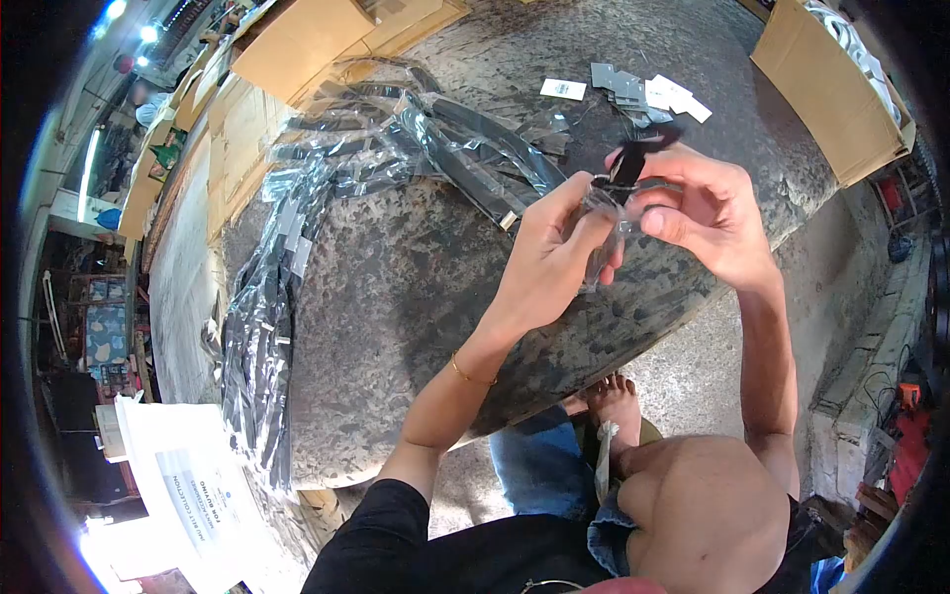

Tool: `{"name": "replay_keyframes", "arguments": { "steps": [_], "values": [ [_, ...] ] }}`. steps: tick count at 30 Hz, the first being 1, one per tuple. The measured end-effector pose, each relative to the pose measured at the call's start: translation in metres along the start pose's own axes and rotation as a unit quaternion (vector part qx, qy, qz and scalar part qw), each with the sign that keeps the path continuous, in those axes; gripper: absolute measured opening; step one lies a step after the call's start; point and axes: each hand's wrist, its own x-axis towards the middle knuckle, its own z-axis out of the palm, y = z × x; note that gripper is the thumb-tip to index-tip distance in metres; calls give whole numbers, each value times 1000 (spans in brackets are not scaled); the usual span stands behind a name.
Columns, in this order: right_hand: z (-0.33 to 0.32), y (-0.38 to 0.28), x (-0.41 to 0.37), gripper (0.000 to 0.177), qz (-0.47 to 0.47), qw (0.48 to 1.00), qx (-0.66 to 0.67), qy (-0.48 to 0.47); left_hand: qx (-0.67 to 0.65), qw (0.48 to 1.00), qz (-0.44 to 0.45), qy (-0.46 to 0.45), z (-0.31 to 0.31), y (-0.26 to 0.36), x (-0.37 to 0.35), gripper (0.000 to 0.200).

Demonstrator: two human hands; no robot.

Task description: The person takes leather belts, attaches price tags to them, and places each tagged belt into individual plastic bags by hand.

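Note:
Over the dark mottled table, my left hand (pixel 561 243) is closed, its thumb and fingers pinching a black strap (pixel 626 168) and some clear plastic. My right hand (pixel 708 213) is beside it, curled round the other side of the same strap, with thumb and fingertips near the plastic. The strap's far end is blurred above the hands. Clear plastic film (pixel 597 259) hangs below the left fingers. Behind the left hand, black straps in clear plastic sleeves (pixel 465 148) lie in a loose pile. White and grey tags (pixel 671 96) lie beyond the hands.
More sleeved straps (pixel 259 366) run down the table's left side. A cardboard box (pixel 821 89) with white contents stands at the back right; another box (pixel 297 49) is at the back left. A white printed box (pixel 193 495) stands at the lower left.

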Motion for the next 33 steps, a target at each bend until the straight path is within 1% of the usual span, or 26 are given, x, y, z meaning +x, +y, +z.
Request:
{"name": "replay_keyframes", "arguments": {
  "steps": [3, 6, 8, 9, 11, 12, 13, 14, 15, 17, 18, 19, 20, 23, 24, 25, 26, 27, 28, 29, 30, 31, 32, 33],
  "values": [
    [-4, -1, -3, 28, 14, 1000, -8, -5, 19, 1000, -11, -2, 0, 3, -2, 11],
    [-2, -4, -2, 25, 20, 999, -33, 7, 27, 1000, 7, -13, 1, 3, -2, 12],
    [-1, -5, 0, 19, 28, 999, -31, 34, 22, 1000, -11, -6, 6, 7, -3, 15],
    [-1, -5, 0, 19, 28, 999, -30, 34, 23, 1000, -11, -5, 5, 5, -3, 15],
    [1, -3, 1, 15, -5, 997, -33, 75, 23, 999, 21, -19, 1, -2, -1, 18],
    [3, -2, 1, 11, -17, 995, -36, 93, 24, 999, 22, -20, 2, -1, -1, 18],
    [0, -2, 3, 11, -17, 995, -36, 93, 21, 999, 18, -24, 3, 1, -1, 18],
    [-6, -1, 6, 9, -27, 994, 46, 97, 18, 999, 14, -28, 4, 2, -2, 18],
    [-8, -3, 6, 9, -15, 993, 52, 106, 18, 999, 15, -28, 2, 2, -3, 18],
    [-11, -6, 5, 11, 9, 990, 67, 124, 8, 997, 47, -67, -2, -1, -4, 17],
    [-12, -5, 3, 15, 96, 991, 19, 87, 7, 996, 47, -69, -1, -1, -4, 17],
    [-12, -4, 2, 20, 181, 982, -28, 49, 0, 997, 52, -57, 0, -1, -5, 16],
    [-10, 0, -1, 28, 220, 974, -52, 0, -6, 997, 58, -43, 0, -1, -5, 15],
    [-7, 5, -8, 32, 244, 970, -16, -10, 23, 996, 73, -46, -1, -6, -3, 14],
    [-13, 8, -8, 27, 233, 972, -19, 3, 22, 996, 71, -46, 0, -5, -4, 14],
    [-14, 11, -7, 27, 233, 972, -19, 5, 58, 995, 49, -57, -1, -3, -4, 13],
    [-13, 14, -7, 22, 163, 986, -43, 12, 95, 993, 28, -69, -1, -1, -4, 13],
    [-10, 12, -3, 16, 92, 993, -68, 19, 95, 993, 28, -70, -1, 1, -4, 13],
    [-1, 6, -6, 10, 69, 997, -25, 30, 118, 991, 20, -66, -2, 2, -5, 12],
    [3, -3, -7, 10, 69, 997, -26, 31, 141, 988, 11, -61, -2, 4, -5, 11],
    [6, -11, -9, 11, 66, 994, -81, 26, 139, 988, 11, -62, -3, 6, -5, 11],
    [7, -14, -11, 13, 62, 989, -136, 22, 175, 983, 8, -60, -4, 9, -5, 12],
    [6, -12, -14, 15, 35, 991, -123, 34, 210, 976, 5, -57, -5, 11, -6, 13],
    [8, -15, -16, 15, 37, 991, -123, 34, 209, 976, 3, -58, -6, 11, -6, 13]
  ]
}}
